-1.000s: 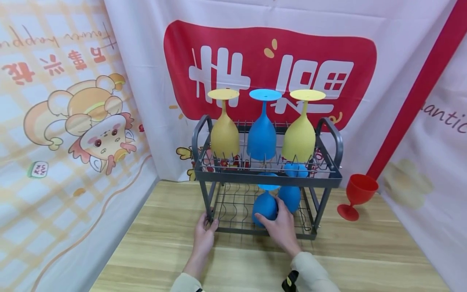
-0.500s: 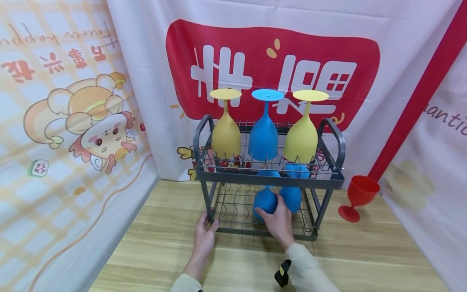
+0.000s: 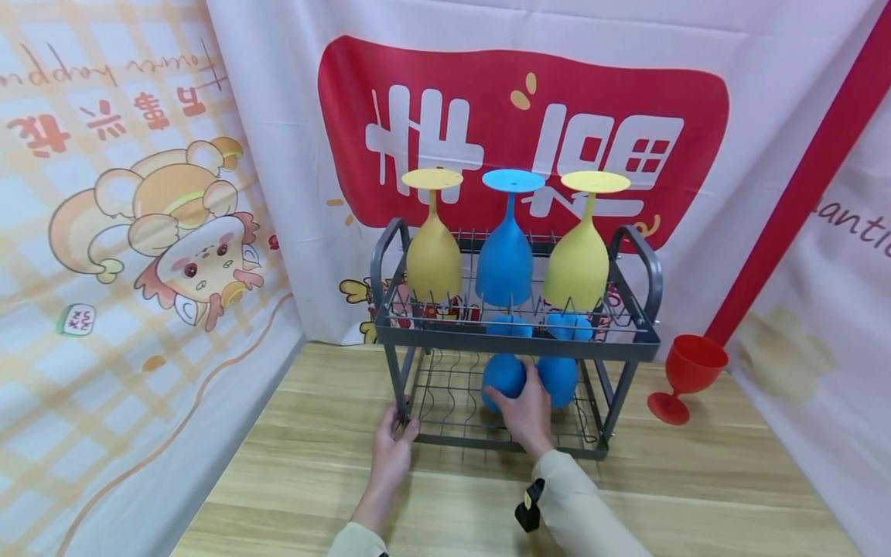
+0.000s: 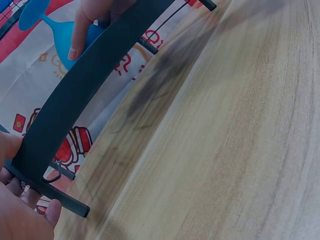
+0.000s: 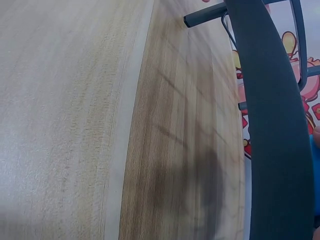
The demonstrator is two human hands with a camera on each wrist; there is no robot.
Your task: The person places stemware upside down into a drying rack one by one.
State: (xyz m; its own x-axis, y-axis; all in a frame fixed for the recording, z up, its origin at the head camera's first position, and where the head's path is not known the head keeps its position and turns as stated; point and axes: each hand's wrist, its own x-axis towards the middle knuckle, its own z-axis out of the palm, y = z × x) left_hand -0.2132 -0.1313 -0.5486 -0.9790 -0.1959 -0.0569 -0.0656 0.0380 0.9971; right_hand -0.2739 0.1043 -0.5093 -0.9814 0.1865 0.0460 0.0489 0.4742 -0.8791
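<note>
A dark grey two-tier dish rack (image 3: 459,337) stands on the table. On its lower tier my right hand (image 3: 527,406) grips the bowl of an upside-down blue goblet (image 3: 503,381), thumb on the left side and fingers on the right. Another inverted blue goblet (image 3: 560,381) is just right of it. My left hand (image 3: 392,450) holds the rack's lower front left corner, thumb and fingers around the frame. The left wrist view shows the held goblet's stem and foot (image 4: 31,14) behind the front rail (image 4: 75,95). Only a blue edge (image 5: 317,170) shows in the right wrist view.
On the upper tier, a yellow goblet (image 3: 434,263), a blue goblet (image 3: 504,267) and another yellow goblet (image 3: 576,267) stand inverted in a row. A red goblet (image 3: 696,363) rests on the wooden table (image 3: 299,480) right of the rack. Printed cloth (image 3: 278,155) hangs behind and at the sides.
My right hand has pushed the blue goblet farther back on the lower tier, so its foot now shows behind the upper tier's front rail. My left hand stays at the corner.
</note>
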